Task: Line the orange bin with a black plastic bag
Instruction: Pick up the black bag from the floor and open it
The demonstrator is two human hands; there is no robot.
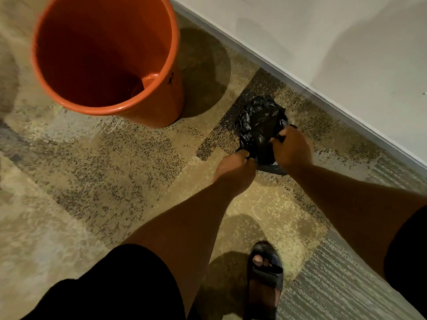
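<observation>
Your left hand (235,168) is pinched shut on the near-left edge of the black plastic bag (260,125), fingers curled down into the film. Your right hand (293,150) is clenched on the bag's right side, thumb and fingertips buried in a fold. Both hands are grasping the same crumpled wad, close together, with only a narrow strip of plastic showing between them. The bag is bunched, not opened; you cannot tell from here where its mouth is, or whether you hold one layer or several.

That is the main risk. If both grips sit on the same layer, pulling apart will stretch or tear thin film instead of opening it. If you hold a closed end, the bag will go into the bin upside down. Judging by the wrinkles, the plastic will cling to itself and needs a shake to fill with air.

The bag is down at the carpet (115,158), close to the wall edge (323,93) on the right; whether it rests on the floor or hangs just above it is unclear. The orange bin (106,56) stands upright well apart, toward the far-left of the carpet, with its mouth bare and no liner on the rim. Something pale and glossy shows at its bottom, possibly liquid, which could wet the liner. Your sandalled foot (265,269) is near beneath the hands; a hanging bag could catch under it.
</observation>
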